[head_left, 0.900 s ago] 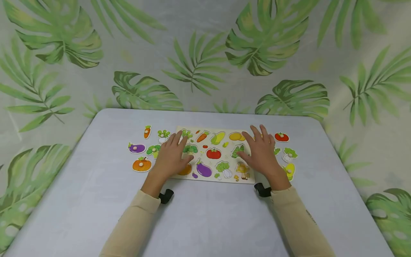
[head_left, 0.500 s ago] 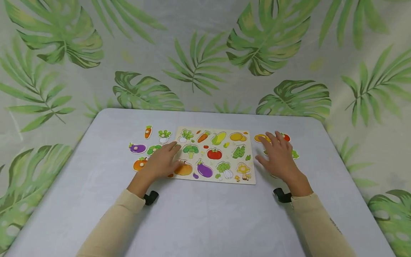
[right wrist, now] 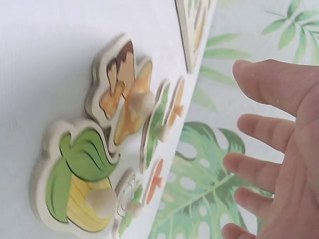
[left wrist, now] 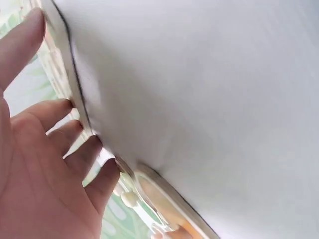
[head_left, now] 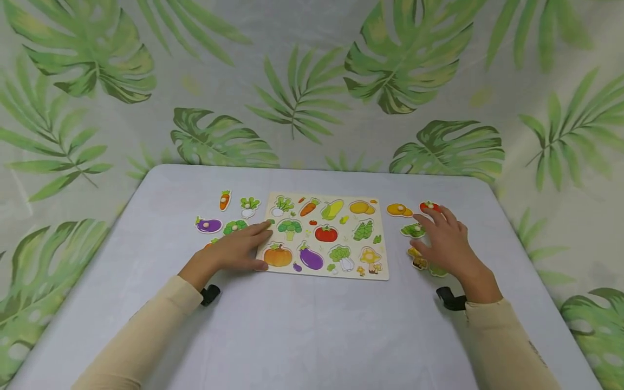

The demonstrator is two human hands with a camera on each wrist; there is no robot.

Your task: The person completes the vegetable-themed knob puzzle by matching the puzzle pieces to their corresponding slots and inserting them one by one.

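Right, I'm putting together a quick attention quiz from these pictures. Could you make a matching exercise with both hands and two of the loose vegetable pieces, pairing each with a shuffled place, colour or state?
Column one
1. left hand
2. loose eggplant piece
3. right hand
4. loose carrot piece

Column two
A. orange with a green top
B. right of the board, holding nothing
C. at the board's left edge
D. mostly purple

Right pairs: 1-C, 2-D, 3-B, 4-A
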